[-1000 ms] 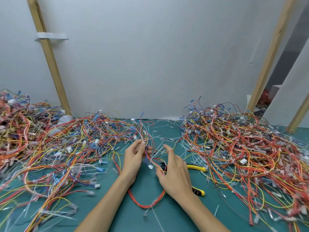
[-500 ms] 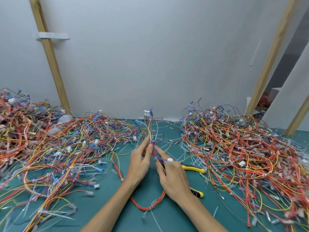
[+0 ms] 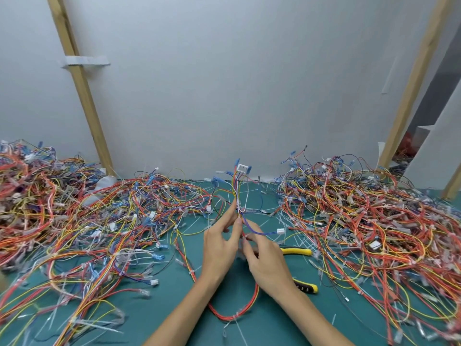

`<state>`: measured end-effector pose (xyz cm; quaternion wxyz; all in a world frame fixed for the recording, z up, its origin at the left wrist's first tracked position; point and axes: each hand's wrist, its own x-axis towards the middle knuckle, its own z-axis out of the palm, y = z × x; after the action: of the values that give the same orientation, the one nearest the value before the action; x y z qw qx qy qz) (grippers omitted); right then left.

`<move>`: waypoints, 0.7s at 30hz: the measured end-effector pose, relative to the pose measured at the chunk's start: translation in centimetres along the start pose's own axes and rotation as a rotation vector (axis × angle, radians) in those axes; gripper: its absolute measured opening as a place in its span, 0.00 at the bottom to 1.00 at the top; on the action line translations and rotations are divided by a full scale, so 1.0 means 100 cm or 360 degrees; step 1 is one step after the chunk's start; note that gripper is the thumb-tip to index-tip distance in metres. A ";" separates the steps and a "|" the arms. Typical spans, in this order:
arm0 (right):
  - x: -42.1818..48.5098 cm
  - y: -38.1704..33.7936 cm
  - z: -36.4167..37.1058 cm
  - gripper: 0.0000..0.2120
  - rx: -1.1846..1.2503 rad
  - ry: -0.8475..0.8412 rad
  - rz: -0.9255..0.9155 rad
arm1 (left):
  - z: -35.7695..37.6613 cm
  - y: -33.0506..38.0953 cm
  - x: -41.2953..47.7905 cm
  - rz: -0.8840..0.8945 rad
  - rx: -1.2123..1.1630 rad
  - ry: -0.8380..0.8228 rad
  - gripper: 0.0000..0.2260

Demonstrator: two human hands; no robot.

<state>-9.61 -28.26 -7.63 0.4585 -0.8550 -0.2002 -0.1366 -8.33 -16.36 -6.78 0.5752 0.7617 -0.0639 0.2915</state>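
One wire harness (image 3: 237,193) stands nearly upright in the middle of the frame, between two hands. Its white connector (image 3: 242,167) and blue terminals fan out at the top, and its red loop (image 3: 234,317) trails down onto the green mat (image 3: 269,330) near the lower edge. The left hand (image 3: 219,245) pinches the bundle, with the forefinger laid up along the wires and the thumb pressing from below. The right hand (image 3: 268,258) clamps its fingertips on the same bundle just beneath that. A blue lead curls off to the right and ends in a small white plug (image 3: 280,231) that hangs free.

The main risk looks to be snagging. That loose plug, or the red loop, could catch on the cable-tie offcuts (image 3: 252,193) scattered on the mat, so a pull would drag or strain thin wires at their crimps. The grip is only a fingertip one, so the splayed upper leads could slip out of line and the bundle lose its order.

Yellow-handled cutters (image 3: 296,251) lie just right of the right hand, partly under it, and a careless reach could nick the insulation. The big tangles at the left (image 3: 74,221) and right (image 3: 374,221) of the frame lie close, and a swinging end could hook into either.
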 end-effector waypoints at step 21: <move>0.098 -0.023 -0.081 0.34 0.1682 -0.0560 0.0297 | -0.046 0.076 0.081 0.0226 0.0132 -0.0220 0.08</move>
<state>-2.45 -31.71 2.54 0.7941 -0.5332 -0.2385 0.1679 -6.61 -12.70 4.56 0.5153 0.7966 -0.1453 0.2806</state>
